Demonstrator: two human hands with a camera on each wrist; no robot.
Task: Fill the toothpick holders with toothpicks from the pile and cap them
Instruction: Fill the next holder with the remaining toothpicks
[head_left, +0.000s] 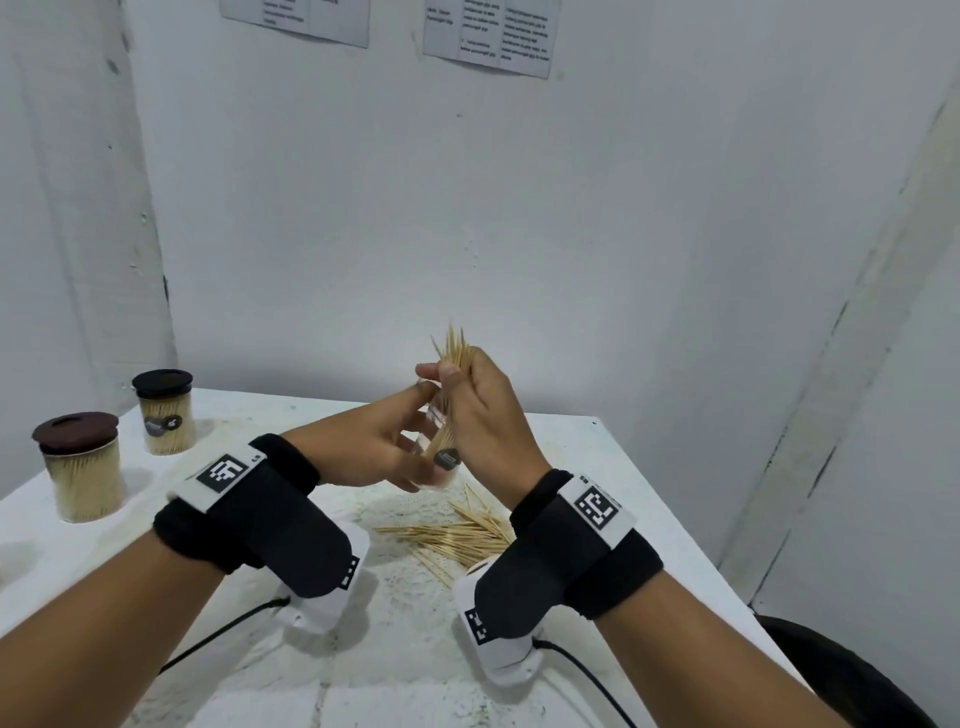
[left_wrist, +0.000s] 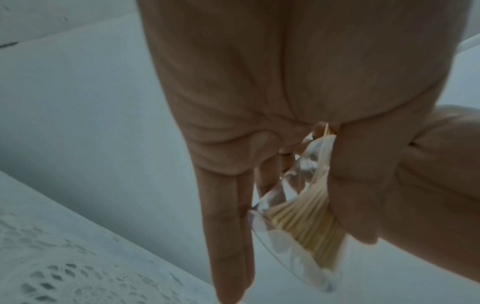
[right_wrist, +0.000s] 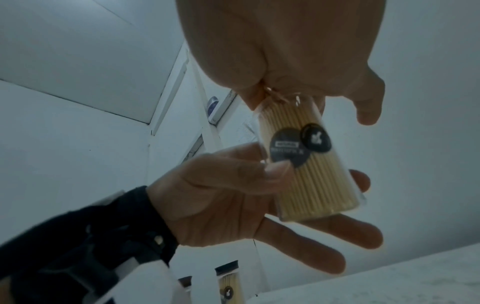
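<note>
The left hand (head_left: 384, 447) and right hand (head_left: 483, 415) meet above the worktop (head_left: 597, 467). The left fingers (right_wrist: 311, 257) cradle a clear toothpick holder (right_wrist: 309, 164), thumb on its wall; the right hand pinches a bundle of toothpicks (head_left: 457, 348) standing in its mouth. The holder's long axis runs near upright, tilted, mouth up. It looks light, rigid and slick, so best gripped round the wall; the sticks are thin and splay easily. The pile (head_left: 457, 535) lies below; two capped holders (head_left: 83, 467) stand at far left.
</note>
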